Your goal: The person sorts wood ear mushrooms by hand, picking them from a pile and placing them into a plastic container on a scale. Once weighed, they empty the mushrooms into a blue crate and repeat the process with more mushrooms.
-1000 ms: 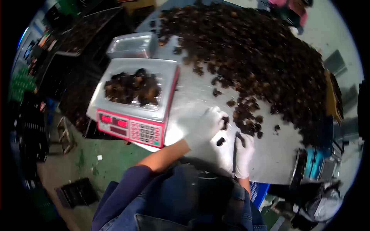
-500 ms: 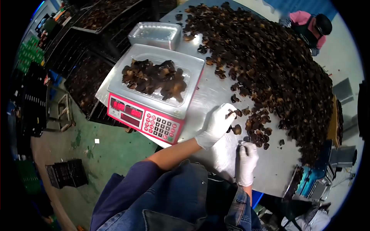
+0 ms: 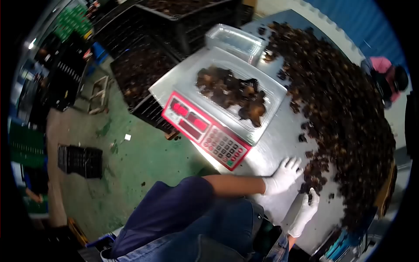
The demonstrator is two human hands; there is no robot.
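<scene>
Lying to the right of the red-fronted scale, a small cluster of dark fungus pieces adjoins a larger heap. Between scale and cluster, the gloved left hand is loosely extended, palm hidden. Farther from the scale, the gloved right hand meets the cluster; whether its fingertips pinch a piece cannot be told. On the scale, a clear tray holds more pieces; the display is blurred.

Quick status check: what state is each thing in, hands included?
Scale: on, red digits lit, too blurred to read.
Tray on the scale: open, holding dark pieces.
Clear container beyond the scale: no dark pieces visible inside.
Left hand: gloved, open, fingers spread.
Right hand: gloved, fingertips at the small cluster; grip unclear.
Large pile: loose, heaped.
</scene>
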